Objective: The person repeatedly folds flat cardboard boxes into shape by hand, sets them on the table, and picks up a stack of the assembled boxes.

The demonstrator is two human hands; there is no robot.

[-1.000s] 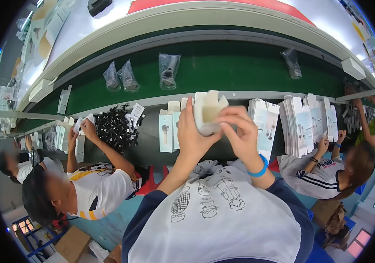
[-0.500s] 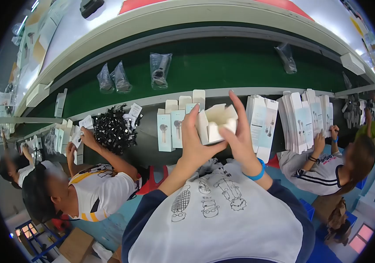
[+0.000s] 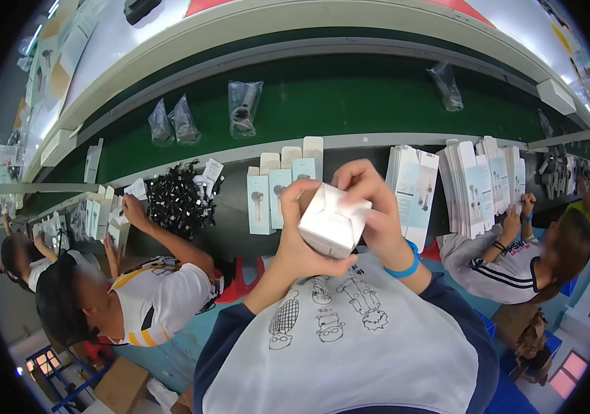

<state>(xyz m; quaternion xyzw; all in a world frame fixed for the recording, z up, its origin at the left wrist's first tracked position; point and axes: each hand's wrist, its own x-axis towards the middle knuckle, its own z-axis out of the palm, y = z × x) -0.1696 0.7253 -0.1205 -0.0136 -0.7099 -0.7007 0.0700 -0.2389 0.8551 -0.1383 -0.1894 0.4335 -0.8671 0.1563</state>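
Nothing can be read: the print on the stacked boxes (image 3: 413, 196) and the lettering on a co-worker's shirt (image 3: 498, 276), both toward three o'clock, are too small or blurred.

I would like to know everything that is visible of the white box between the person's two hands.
The box is plain white on the sides that show and looks like thin cardboard. Its end faces the camera, with creased flaps folded inward; blurred fingers partly cover them, so whether it is fully closed cannot be told. It is tilted, held above the lap, in front of the shirt. The left hand grips around it; the right hand has its fingers at the flaps.
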